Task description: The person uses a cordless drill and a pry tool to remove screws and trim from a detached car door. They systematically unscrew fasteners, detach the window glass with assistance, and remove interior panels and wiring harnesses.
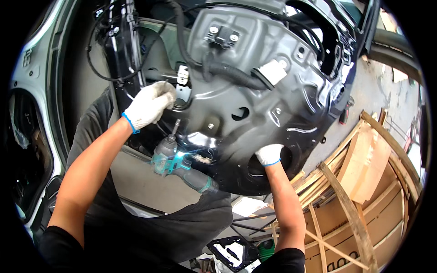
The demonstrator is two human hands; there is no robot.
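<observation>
In front of me stands a bare car door (255,107), its black and grey metal inner panel facing me. My left hand (152,103), in a white knit glove with a blue cuff, is at the edge of an opening by a white-labelled latch part (183,75). Its fingers are curled; what they grip, if anything, is hidden. My right hand (269,154), also gloved, reaches into the round hole (291,159) low in the panel, its fingers out of sight inside. Between the hands, a teal and black cordless driver (170,157) points its bit upward, its light lit.
A black corrugated wiring harness (232,74) runs across the panel to a white-wrapped end (273,73). The pale car body (45,100) rises at the left. Wooden slats and cardboard (364,159) lie at the right. A red-black tool (347,110) is on the floor.
</observation>
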